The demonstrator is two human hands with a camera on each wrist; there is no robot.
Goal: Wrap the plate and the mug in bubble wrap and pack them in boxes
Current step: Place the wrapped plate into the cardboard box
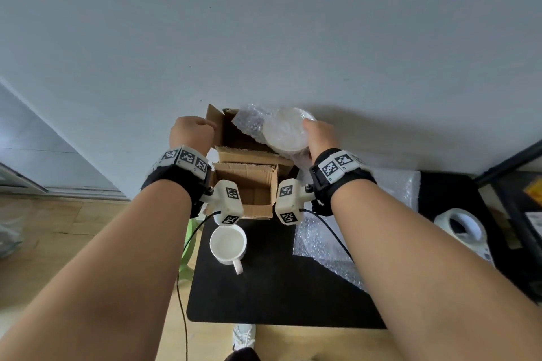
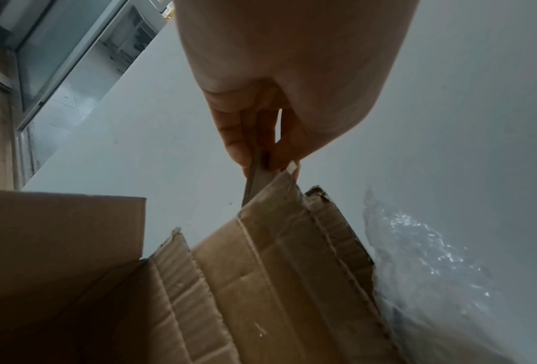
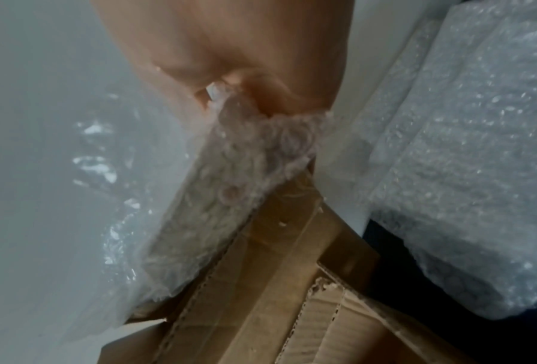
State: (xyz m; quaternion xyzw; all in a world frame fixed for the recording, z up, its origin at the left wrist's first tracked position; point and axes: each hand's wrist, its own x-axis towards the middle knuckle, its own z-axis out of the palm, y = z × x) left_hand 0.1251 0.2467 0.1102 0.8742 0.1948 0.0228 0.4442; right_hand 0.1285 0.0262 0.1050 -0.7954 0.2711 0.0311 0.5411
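Note:
In the head view, two open cardboard boxes stand at the far edge of the black mat (image 1: pixel 278 296): a far box (image 1: pixel 234 132) and a near box (image 1: pixel 249 184). My left hand (image 1: pixel 192 132) pinches the left flap (image 2: pixel 270 194) of the far box between thumb and fingers. My right hand (image 1: pixel 321 133) grips the white plate wrapped in bubble wrap (image 1: pixel 286 133), held tilted over the far box's right side; the wrapped plate (image 3: pixel 229 192) hangs into the box opening. The bare white mug (image 1: pixel 228 243) sits upright on the mat, handle towards me.
Loose bubble wrap sheets (image 1: pixel 322 243) lie on the mat's right side, with more bubble wrap (image 3: pixel 478 147) beside the boxes. A white tape dispenser (image 1: pixel 460 226) sits at the right. A grey wall (image 1: pixel 264 38) rises right behind the boxes. A cable (image 1: pixel 183 287) hangs from the left wrist.

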